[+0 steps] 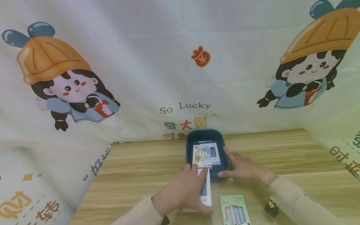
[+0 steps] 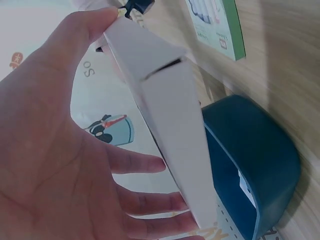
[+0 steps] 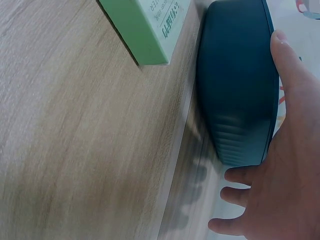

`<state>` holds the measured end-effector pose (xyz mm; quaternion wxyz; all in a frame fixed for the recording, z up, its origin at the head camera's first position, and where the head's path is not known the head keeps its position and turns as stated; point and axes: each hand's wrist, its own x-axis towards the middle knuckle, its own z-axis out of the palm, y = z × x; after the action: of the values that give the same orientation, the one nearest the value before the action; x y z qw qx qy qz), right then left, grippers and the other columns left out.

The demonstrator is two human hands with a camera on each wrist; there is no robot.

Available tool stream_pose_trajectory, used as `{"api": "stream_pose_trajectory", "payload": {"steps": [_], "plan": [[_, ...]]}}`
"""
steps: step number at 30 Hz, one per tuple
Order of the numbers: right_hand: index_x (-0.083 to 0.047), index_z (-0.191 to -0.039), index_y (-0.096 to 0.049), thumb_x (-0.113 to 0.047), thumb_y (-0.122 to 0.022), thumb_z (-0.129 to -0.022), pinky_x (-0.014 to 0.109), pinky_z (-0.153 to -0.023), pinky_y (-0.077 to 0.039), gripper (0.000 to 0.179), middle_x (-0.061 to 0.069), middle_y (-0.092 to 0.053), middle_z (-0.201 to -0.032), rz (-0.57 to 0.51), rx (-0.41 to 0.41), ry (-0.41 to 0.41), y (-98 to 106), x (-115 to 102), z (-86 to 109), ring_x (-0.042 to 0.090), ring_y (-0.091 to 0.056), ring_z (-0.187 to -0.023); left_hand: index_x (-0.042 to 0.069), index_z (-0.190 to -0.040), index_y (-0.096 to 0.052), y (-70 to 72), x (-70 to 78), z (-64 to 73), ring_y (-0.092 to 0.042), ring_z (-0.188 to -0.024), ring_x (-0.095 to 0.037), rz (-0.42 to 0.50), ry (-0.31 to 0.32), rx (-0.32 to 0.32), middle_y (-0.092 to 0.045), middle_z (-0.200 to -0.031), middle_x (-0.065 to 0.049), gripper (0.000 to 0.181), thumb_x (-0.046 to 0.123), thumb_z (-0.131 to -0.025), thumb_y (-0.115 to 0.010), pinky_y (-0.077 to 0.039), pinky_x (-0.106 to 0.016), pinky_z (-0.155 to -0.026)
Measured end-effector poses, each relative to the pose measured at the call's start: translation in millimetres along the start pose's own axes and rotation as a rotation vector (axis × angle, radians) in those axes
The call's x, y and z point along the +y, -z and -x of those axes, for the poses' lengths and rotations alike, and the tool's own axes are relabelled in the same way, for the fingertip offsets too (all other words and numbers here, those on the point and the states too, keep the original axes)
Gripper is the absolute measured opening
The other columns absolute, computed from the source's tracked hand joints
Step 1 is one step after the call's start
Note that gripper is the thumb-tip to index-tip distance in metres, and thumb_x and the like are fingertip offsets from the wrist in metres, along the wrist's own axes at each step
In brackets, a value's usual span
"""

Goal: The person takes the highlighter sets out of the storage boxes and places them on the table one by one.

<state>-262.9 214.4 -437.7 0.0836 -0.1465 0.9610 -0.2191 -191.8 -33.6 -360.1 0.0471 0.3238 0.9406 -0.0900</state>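
My left hand holds a long white box with a dark panel, thumb at its near end and fingers along its far side. In the left wrist view, the plain white side of this box fills the span between thumb and fingertips. Its far end overlaps the near rim of a dark blue plastic bin in the head view. Inside the bin lie a box of markers and another white box, partly overlapped. My right hand rests at the bin's right side, thumb on the near rim, fingers fairly straight.
A green box of markers lies on the wood-grain table, in front of the bin and between my forearms. Behind the table hangs a white printed cloth, close to the bin's back. More of the cloth borders both sides.
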Motion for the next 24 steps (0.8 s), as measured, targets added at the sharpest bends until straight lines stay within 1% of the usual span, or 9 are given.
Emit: {"api": "stream_pose_trajectory", "payload": {"steps": [7, 11, 15, 20, 24], "plan": [[-0.011, -0.16, -0.005, -0.072, -0.06, -0.082, 0.075, -0.111, -0.02, 0.112, 0.027, -0.027, -0.16, -0.002, 0.006, 0.011, -0.3, -0.2, 0.7, 0.053, -0.023, -0.146, 0.017, -0.152, -0.038, -3.6, 8.3, 3.6, -0.053, -0.124, -0.034, -0.02, 0.009, -0.012, -0.053, -0.14, -0.02, 0.12, 0.09, -0.06, -0.062, -0.05, -0.048, -0.102], [-0.011, -0.16, -0.006, -0.072, -0.06, -0.083, 0.075, -0.111, -0.02, 0.112, 0.027, -0.027, -0.159, -0.004, 0.007, 0.012, 0.0, -0.6, 1.0, 0.053, -0.023, -0.146, 0.018, -0.152, -0.039, -7.7, 11.1, 5.4, -0.053, -0.125, -0.036, -0.02, 0.011, -0.02, -0.053, -0.14, -0.02, 0.119, 0.09, -0.059, -0.062, -0.049, -0.051, -0.102], [-0.012, -0.16, -0.006, -0.072, -0.06, -0.082, 0.076, -0.111, -0.019, 0.113, 0.027, -0.027, -0.16, -0.007, 0.004, 0.01, 0.2, -1.0, 0.9, 0.053, -0.022, -0.147, 0.018, -0.151, -0.041, -11.4, 12.9, 7.4, -0.054, -0.124, -0.035, -0.032, 0.007, -0.013, -0.055, -0.136, -0.019, 0.119, 0.09, -0.059, -0.063, -0.05, -0.05, -0.101], [-0.011, -0.16, -0.006, -0.071, -0.061, -0.082, 0.075, -0.112, -0.019, 0.113, 0.027, -0.026, -0.16, -0.018, -0.001, 0.004, 0.5, -1.7, 0.8, 0.053, -0.022, -0.147, 0.017, -0.149, -0.043, -15.1, 15.0, 8.8, -0.056, -0.118, -0.032, -0.064, 0.005, 0.001, -0.058, -0.131, -0.017, 0.121, 0.093, -0.057, -0.061, -0.052, -0.048, -0.097], [-0.01, -0.16, -0.006, -0.072, -0.061, -0.081, 0.075, -0.112, -0.019, 0.114, 0.027, -0.027, -0.16, -0.017, 0.001, 0.004, 1.1, -2.4, 0.9, 0.053, -0.023, -0.146, 0.018, -0.149, -0.043, -16.3, 16.7, 9.1, -0.056, -0.116, -0.03, -0.074, 0.007, -0.005, -0.059, -0.131, -0.016, 0.123, 0.095, -0.055, -0.059, -0.053, -0.047, -0.096]]}}
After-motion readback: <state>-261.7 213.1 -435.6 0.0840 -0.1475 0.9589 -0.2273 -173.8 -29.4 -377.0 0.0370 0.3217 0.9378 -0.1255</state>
